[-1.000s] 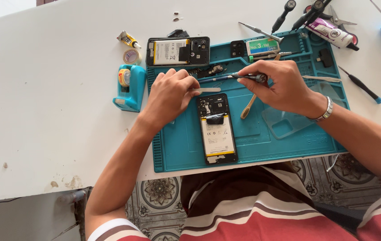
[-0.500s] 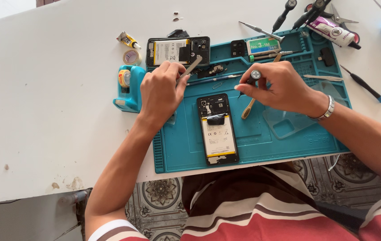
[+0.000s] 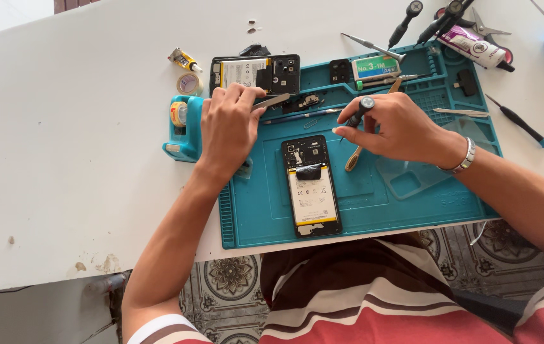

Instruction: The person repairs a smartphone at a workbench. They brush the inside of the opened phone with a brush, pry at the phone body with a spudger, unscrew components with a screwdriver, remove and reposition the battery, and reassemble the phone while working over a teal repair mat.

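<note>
my left hand [image 3: 229,124] pinches metal tweezers [image 3: 272,100] at the teal mat's [image 3: 406,204] far left | my right hand [image 3: 392,129] grips a black screwdriver [image 3: 358,113] just right of the opened phone [image 3: 311,186] | phone lies face down mid-mat, near me | tape dispenser [image 3: 181,127] left on the tabletop [image 3: 62,127]

We see a white desk [image 3: 81,127] carrying a teal repair mat [image 3: 386,204]. Directly on the desk lie a teal tape dispenser [image 3: 183,127], a small glue tube [image 3: 184,60], a tape roll [image 3: 189,83], scissors [image 3: 485,25] and a screwdriver [image 3: 519,122].
</note>
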`<action>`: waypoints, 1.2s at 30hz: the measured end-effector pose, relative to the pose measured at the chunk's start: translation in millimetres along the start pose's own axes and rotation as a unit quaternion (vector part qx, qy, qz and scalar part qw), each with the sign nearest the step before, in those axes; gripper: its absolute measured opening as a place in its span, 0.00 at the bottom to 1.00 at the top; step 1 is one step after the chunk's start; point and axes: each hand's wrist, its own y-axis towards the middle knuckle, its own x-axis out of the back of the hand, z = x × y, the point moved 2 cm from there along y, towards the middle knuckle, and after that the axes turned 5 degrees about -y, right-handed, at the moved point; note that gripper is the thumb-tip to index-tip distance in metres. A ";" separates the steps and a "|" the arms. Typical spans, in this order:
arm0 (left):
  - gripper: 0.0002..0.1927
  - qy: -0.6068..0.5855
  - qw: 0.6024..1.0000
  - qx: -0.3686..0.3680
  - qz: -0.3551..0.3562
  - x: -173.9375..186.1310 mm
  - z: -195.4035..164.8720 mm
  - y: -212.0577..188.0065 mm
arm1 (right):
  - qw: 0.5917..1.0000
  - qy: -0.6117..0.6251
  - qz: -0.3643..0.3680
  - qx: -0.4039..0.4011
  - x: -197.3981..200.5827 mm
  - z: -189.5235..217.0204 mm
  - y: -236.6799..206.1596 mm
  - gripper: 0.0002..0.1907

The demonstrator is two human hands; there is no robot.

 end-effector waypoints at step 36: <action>0.17 -0.113 0.986 -0.066 0.104 -8.4 -25.3 -7.2 | 0.997 0.036 -0.009 0.066 -5.0 15.4 -5.3 0.08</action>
